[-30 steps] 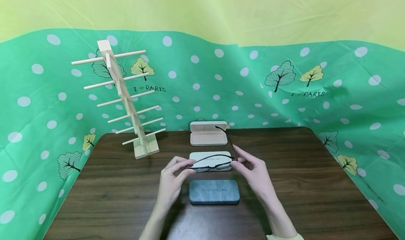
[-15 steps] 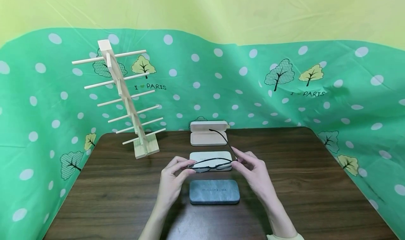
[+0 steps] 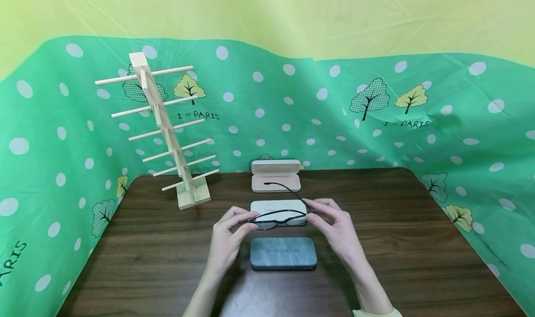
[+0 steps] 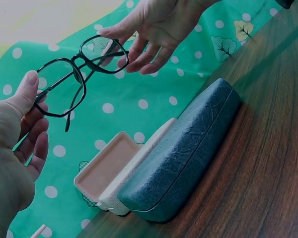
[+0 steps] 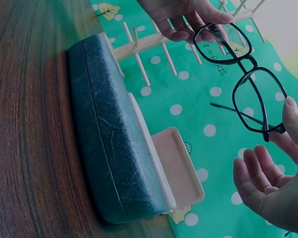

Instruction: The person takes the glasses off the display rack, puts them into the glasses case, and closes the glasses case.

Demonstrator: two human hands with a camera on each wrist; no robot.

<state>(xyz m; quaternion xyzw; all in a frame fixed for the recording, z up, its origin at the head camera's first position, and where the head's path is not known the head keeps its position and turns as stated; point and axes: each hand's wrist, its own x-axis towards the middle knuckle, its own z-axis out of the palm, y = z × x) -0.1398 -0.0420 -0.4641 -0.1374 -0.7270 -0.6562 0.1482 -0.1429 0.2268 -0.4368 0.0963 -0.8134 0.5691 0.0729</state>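
Black-framed eyeglasses point(image 3: 277, 223) are held up between both hands above the table, in front of the pale case. My left hand point(image 3: 225, 242) pinches their left end between thumb and fingers. At the other hinge, my right hand point(image 3: 337, 228) grips the frame with thumb and fingers. One temple lies folded across behind the lenses; the right temple point(image 3: 288, 188) slants inward, partly folded. Both lens rims and the bridge point(image 5: 249, 62) show in the right wrist view. Below the glasses lies a closed blue-grey glasses case point(image 3: 283, 253).
A closed pale glasses case point(image 3: 257, 206) lies behind the blue-grey one, partly covered by the glasses. Farther back stands an open case point(image 3: 276, 184) with a pinkish lining. A wooden peg rack point(image 3: 167, 131) rises at the left of the brown table point(image 3: 418, 242). Patterned cloth surrounds it.
The right temple has swung inward to the left and down, from pointing nearly straight back. The right fingers have shifted slightly with it; the left hand has stayed put.
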